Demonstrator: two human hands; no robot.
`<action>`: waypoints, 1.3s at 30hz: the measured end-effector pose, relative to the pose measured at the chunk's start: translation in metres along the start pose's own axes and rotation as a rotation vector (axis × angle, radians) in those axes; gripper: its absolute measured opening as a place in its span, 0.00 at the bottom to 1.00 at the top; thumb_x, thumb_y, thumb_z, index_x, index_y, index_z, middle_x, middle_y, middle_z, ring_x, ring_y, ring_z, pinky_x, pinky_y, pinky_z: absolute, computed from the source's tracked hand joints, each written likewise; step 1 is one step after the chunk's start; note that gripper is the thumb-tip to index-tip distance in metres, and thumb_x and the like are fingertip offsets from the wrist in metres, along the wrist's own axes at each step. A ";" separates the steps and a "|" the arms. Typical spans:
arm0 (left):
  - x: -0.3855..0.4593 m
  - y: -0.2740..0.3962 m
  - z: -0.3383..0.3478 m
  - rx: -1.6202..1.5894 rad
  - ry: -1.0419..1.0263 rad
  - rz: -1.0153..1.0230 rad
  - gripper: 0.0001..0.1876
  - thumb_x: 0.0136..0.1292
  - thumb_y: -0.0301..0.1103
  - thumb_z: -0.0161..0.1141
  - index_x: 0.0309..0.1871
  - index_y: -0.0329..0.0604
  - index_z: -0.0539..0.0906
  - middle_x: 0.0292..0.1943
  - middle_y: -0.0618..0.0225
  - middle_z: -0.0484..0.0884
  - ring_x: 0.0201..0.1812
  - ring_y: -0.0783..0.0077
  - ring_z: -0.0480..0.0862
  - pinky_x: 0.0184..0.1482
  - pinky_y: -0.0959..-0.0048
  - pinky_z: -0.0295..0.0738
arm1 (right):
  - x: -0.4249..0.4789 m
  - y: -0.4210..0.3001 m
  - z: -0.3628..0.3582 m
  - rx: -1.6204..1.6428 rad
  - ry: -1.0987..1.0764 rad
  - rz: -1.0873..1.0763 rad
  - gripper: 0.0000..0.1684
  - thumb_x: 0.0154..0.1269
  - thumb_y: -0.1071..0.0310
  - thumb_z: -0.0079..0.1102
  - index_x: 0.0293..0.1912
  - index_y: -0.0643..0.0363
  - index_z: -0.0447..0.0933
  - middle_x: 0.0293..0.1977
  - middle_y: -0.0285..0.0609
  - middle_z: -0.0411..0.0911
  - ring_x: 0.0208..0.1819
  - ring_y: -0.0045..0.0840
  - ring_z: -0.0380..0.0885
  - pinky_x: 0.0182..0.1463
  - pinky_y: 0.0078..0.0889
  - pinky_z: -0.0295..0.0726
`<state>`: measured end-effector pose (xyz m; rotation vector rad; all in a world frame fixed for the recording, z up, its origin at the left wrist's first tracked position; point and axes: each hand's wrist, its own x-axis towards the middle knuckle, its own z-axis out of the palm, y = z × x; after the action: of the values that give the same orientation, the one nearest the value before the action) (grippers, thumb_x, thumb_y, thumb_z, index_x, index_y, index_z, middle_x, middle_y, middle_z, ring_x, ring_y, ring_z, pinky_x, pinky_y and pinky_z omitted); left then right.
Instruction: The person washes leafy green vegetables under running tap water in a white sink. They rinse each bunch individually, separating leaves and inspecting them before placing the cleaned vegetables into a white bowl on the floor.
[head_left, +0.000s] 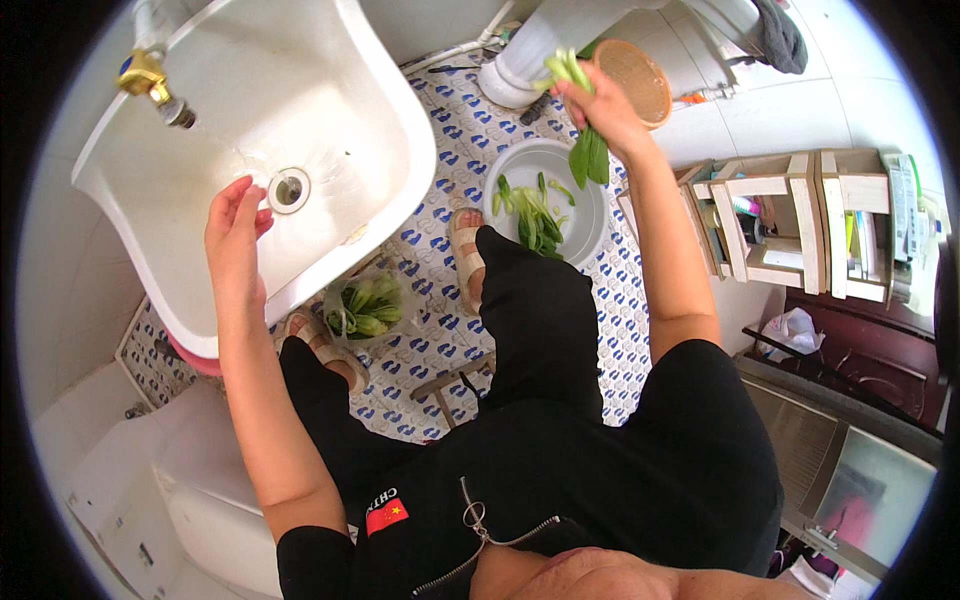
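My right hand (611, 120) grips a bunch of leafy greens (590, 159), with the pale stalks poking out above my fingers and the dark leaves hanging below. Under the leaves, a white plastic basin (589, 236) on the floor contains more greens (534, 217), some of them loose stalks and leaves. Over the white sink (322, 97) is my left hand (238, 217), holding nothing, its fingers loosely curled near the drain (289, 190). Between my feet stands a clear plastic bag (409, 311) with several whole heads of greens (367, 306) inside.
A brass faucet (154, 82) with a yellow handle overhangs the sink. An orange-tan basket (637, 82) stands beside a thick white pipe (517, 71). Wooden crate shelves (802, 225) line the right side. A small stool (450, 382) is partly hidden beneath me.
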<state>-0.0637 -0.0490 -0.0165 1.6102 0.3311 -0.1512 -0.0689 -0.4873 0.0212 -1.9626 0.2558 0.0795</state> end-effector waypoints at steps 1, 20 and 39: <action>0.000 0.000 0.002 0.011 0.002 -0.002 0.17 0.69 0.36 0.58 0.56 0.36 0.77 0.47 0.65 0.81 0.42 0.76 0.78 0.48 0.76 0.74 | -0.005 0.029 -0.009 -0.150 0.051 0.041 0.10 0.71 0.65 0.58 0.47 0.58 0.74 0.28 0.32 0.75 0.21 0.10 0.65 0.24 0.16 0.65; 0.007 -0.015 -0.008 0.100 0.037 0.037 0.21 0.68 0.36 0.59 0.60 0.35 0.75 0.52 0.61 0.79 0.47 0.71 0.79 0.52 0.73 0.75 | -0.006 0.246 -0.042 -0.730 -0.028 0.319 0.15 0.62 0.60 0.63 0.44 0.58 0.83 0.37 0.42 0.85 0.41 0.29 0.83 0.51 0.31 0.79; -0.006 -0.014 -0.026 0.312 0.102 0.268 0.29 0.63 0.43 0.61 0.63 0.35 0.72 0.53 0.50 0.80 0.49 0.60 0.83 0.53 0.64 0.77 | -0.097 0.242 0.434 -1.083 -1.466 -0.141 0.17 0.69 0.65 0.52 0.53 0.61 0.80 0.48 0.53 0.80 0.51 0.39 0.79 0.50 0.39 0.80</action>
<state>-0.0764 -0.0231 -0.0263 1.9586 0.1718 0.0904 -0.1881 -0.1668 -0.3518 -2.3264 -1.0838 1.7535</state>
